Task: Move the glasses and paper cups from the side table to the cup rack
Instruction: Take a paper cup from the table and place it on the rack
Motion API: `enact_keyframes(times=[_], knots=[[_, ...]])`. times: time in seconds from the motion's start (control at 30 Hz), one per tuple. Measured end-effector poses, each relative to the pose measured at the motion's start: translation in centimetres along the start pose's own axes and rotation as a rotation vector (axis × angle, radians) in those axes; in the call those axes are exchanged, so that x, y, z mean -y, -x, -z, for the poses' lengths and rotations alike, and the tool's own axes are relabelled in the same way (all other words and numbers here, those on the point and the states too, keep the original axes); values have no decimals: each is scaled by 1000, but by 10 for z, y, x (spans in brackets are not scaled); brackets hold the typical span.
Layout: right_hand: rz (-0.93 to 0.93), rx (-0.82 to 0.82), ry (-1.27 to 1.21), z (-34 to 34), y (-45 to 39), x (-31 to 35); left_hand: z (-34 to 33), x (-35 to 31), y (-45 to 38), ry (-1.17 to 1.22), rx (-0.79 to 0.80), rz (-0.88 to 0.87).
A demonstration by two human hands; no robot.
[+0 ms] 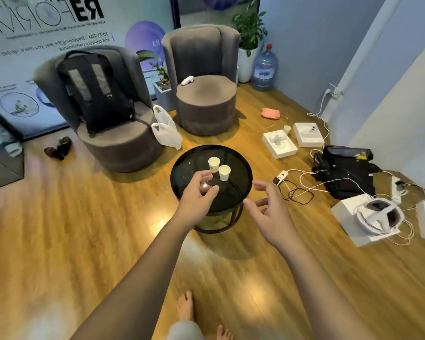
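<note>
Pickup is the step in hand: your right hand (268, 212) hangs spread and empty at the near rim of the round black side table (182, 177), while your left hand (196, 192) curls around a clear glass (206, 186), not visibly clamped. Close that grip next. Beyond, two pale paper cups (219, 168) stand upright, just beside each other; no cup rack shows.

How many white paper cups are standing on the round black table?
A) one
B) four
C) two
C: two paper cups, one and another, stand upright close together on the round black table, just beyond the left hand.
</note>
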State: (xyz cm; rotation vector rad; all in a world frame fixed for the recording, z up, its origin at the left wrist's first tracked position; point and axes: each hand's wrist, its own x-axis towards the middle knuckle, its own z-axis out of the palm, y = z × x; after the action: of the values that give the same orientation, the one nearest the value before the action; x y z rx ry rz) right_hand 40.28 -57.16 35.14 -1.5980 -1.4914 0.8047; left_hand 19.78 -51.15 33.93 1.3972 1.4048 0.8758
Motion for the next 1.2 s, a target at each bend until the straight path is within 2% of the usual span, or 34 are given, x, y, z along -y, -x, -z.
enact_keyframes(times=[0.43,0.6,0.9,1.07,1.2], knots=[[-238,112,49,-107,-211,-157,-53,135,-256,-64,84,237],[-289,97,20,-158,-276,-229,-81,195,-334,-80,82,280],[-408,39,106,-237,-350,-350,-124,317,-402,-241,194,359],[-478,96,57,-263,-375,-380,-137,341,-421,-229,252,290],[-481,148,53,-275,-386,-390,-149,343,-431,-219,256,305]])
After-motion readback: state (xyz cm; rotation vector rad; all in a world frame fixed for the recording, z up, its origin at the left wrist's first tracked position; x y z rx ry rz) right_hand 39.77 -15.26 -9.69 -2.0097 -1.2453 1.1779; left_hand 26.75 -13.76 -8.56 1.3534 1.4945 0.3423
